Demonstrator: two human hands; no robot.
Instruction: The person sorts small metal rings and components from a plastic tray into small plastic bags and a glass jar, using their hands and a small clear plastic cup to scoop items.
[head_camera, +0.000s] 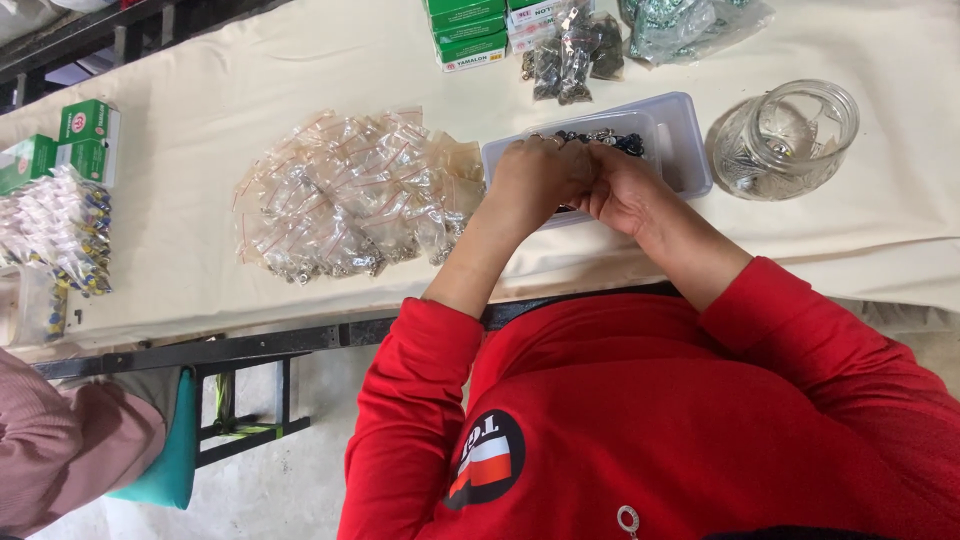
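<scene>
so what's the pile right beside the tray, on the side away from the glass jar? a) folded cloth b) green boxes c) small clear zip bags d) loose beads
c: a heap of small clear zip bags lies on the cream table cover next to the clear plastic tray, over which both hands, left hand and right hand, meet; the glass jar sits on the tray's other side.

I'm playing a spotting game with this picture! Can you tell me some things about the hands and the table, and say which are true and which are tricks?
1. Both hands, left hand and right hand, meet over a clear plastic tray. True.
2. The pile of small clear bags lies beside the left hand. True.
3. The glass jar is full of water. False: no water shows in it.
4. The sleeves are blue. False: they are red.
5. The green boxes sit on the floor. False: they are on the table.
</scene>
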